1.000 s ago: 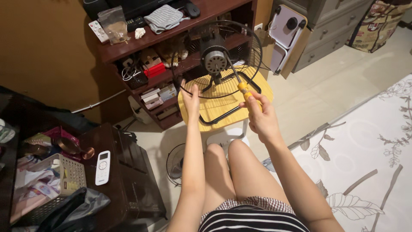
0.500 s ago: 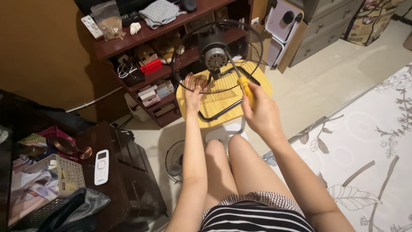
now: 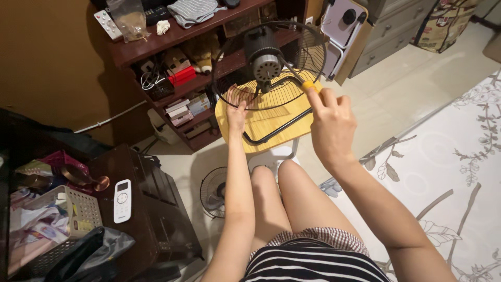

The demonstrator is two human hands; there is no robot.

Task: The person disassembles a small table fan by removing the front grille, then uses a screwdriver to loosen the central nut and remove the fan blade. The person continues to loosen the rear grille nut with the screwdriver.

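A black fan with its front off shows a wire rear guard [image 3: 308,49] and a grey motor hub [image 3: 266,62]. It stands on a small yellow wooden table [image 3: 261,125]. My left hand [image 3: 236,107] grips the lower left rim of the wire guard. My right hand [image 3: 330,124] is shut on a yellow-handled screwdriver [image 3: 309,85], whose thin shaft reaches up and left to the motor hub. My bare knees are below the table.
A dark red shelf unit [image 3: 172,39] full of boxes, cables and cloths stands behind the fan. A dark low cabinet [image 3: 151,209] at left carries a white remote [image 3: 122,200]. A loose fan guard [image 3: 211,192] lies on the floor. A patterned mat [image 3: 449,167] is at right.
My right hand has turned over the screwdriver handle and risen toward the fan, hiding most of the handle. My left hand shifted slightly along the guard rim. The camera view moved a little.
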